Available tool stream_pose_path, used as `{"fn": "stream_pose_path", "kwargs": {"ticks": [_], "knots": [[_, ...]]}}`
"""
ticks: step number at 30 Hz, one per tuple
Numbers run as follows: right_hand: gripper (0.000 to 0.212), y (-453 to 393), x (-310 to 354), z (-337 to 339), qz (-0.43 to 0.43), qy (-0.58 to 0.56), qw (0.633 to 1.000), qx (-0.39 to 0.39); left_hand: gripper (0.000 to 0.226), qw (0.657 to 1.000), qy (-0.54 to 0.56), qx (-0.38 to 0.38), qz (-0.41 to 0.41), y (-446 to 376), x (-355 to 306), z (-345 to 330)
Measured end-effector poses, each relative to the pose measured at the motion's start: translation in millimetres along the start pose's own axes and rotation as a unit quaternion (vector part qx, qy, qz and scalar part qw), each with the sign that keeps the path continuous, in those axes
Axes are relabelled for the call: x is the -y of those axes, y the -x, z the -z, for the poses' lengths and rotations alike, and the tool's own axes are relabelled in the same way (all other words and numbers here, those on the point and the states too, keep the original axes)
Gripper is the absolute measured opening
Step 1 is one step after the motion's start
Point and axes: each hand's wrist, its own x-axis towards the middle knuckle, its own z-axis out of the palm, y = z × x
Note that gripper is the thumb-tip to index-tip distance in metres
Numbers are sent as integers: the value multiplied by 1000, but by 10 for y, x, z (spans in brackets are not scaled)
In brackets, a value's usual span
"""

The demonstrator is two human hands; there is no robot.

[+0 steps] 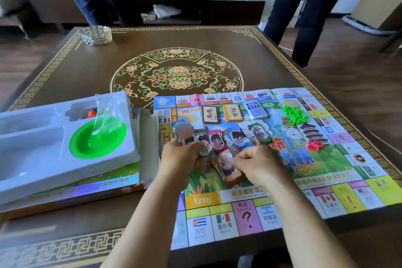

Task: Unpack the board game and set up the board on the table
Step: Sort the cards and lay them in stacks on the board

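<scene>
The paper game board (326,191) lies unfolded on the right half of the table. My left hand (181,155) grips a stack of play-money notes (185,136). My right hand (258,164) pinches an orange stack of notes (228,169) lying on the board. Several more money stacks (237,137) lie in a row just beyond my hands. Three card decks (233,112) sit side by side further back. A pile of green houses (294,113) and a pile of red pieces (315,145) rest on the board's right side.
The game box (71,191) lies at the left with its white plastic insert (43,152) on top, holding a green bowl (97,139) and a clear bag. A glass ashtray (95,35) stands at the far left corner. Two people stand beyond the table.
</scene>
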Motion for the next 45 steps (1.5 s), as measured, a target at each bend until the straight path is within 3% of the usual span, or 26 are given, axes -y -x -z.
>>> {"fn": "stream_pose_path", "kwargs": {"ticks": [7,10,14,24,27,34,45], "knots": [[28,71,27,-40,13,49,999,-17,16,1000,9,22,16,67,-7,-17],[26,59,64,-23,37,-47,997,-57,17,999,11,29,19,91,-12,-37],[19,40,138,-121,36,-165,985,-37,11,998,7,54,17,145,-5,-98],[22,5,97,-99,9,-193,980,-45,13,996,-17,85,14,146,40,-161],[21,3,34,-2,18,-182,982,-47,5,996,-23,91,15,171,66,-242],[18,-121,-561,589,-19,-77,990,-116,10,993,-35,108,41,232,134,-481],[24,-281,-740,485,-52,2,993,-103,18,990,-27,114,77,279,175,-621]]}}
